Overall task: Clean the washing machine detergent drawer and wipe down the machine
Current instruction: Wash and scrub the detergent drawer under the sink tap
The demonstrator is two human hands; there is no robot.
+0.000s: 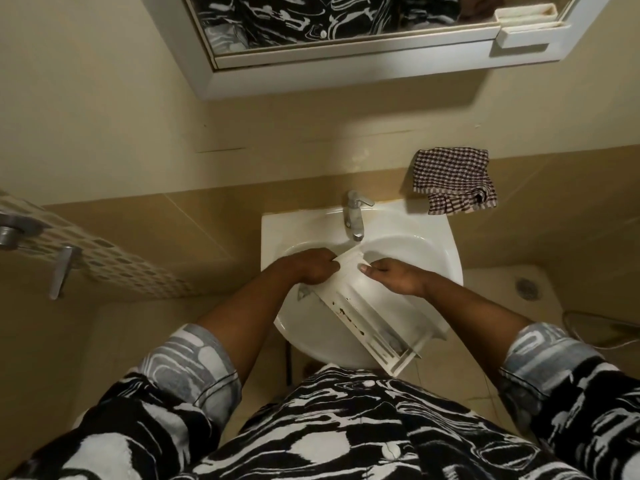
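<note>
A long white detergent drawer (pixel 367 313) lies slantwise over the white sink (pixel 433 258), its far end under the tap and its near end jutting past the sink's front rim. Dark brown grime marks its inner wall and compartments. My left hand (pixel 308 268) grips the drawer's far left edge with curled fingers. My right hand (pixel 391 275) holds the far right side, thumb pressed on the rim. No water is seen running from the chrome tap (pixel 355 213).
A brown-and-white checked cloth (pixel 453 181) hangs on the wall right of the tap. A mirror cabinet (pixel 363 46) hangs overhead. A mosaic-tiled ledge with metal handles (pixel 62 268) is at left. A floor drain (pixel 528 287) lies at right.
</note>
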